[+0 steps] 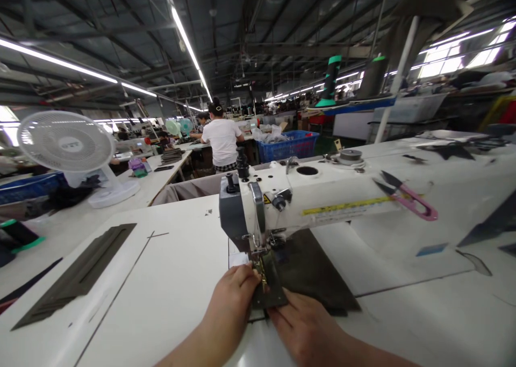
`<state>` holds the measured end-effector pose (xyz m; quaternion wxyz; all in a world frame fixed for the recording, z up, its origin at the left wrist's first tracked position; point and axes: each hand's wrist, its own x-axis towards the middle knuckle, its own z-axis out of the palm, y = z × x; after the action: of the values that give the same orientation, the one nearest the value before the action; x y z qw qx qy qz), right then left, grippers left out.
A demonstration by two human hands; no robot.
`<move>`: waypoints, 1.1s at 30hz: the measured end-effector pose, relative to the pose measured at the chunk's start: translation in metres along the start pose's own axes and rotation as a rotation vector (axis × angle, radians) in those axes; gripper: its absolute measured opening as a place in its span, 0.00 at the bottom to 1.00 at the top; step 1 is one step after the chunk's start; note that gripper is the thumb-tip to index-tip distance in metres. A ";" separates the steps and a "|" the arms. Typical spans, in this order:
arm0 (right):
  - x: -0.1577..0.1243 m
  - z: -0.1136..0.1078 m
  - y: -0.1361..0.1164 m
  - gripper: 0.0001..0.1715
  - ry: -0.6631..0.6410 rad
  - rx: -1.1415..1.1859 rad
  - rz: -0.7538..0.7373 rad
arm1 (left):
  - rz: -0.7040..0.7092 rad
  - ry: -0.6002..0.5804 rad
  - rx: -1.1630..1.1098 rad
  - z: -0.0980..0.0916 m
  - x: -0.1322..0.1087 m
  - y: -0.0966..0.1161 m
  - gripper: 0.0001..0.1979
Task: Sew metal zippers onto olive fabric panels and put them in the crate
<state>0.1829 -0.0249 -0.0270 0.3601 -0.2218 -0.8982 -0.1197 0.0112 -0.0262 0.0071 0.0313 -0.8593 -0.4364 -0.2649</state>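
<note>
At the needle end of the sewing machine (363,179), a dark strip (271,296) is pinched along opposite edges by the left hand (231,294) and right hand (303,324), apparently to be kept flat and straight, while dark panels (78,274) are laid left of the machine, presumably within reach.

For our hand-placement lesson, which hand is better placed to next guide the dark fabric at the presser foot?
Likely the left hand: its fingertips are nearer the presser foot; the right hand touches the dark fabric farther back.

The fabric (318,275) is dark olive-brown, the sewing machine (451,189) white, the snips (404,193) pink-handled.
</note>
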 end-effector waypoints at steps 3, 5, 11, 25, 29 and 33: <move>0.003 0.005 0.005 0.15 -0.006 0.011 -0.011 | -0.039 -0.026 0.001 0.002 0.003 -0.005 0.12; 0.004 0.006 0.007 0.14 -0.026 0.023 -0.005 | -0.056 -0.050 0.008 0.003 0.004 -0.007 0.13; 0.012 -0.010 0.006 0.10 -0.089 0.129 0.174 | -0.153 -0.096 -0.047 -0.001 0.003 0.002 0.12; 0.045 -0.010 0.029 0.11 -0.400 0.165 0.357 | -0.417 0.005 -0.017 -0.017 -0.003 0.019 0.06; 0.035 -0.001 0.033 0.11 -0.356 0.227 0.384 | -0.515 -0.068 -0.004 -0.020 -0.006 0.022 0.15; 0.031 -0.001 0.033 0.13 -0.302 0.307 0.393 | -0.459 -0.050 -0.050 -0.020 -0.011 0.024 0.17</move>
<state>0.1797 0.0129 -0.0025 0.2678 -0.3498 -0.8891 0.1243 0.0160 -0.0542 0.0230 -0.0622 -0.7442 -0.6144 -0.2545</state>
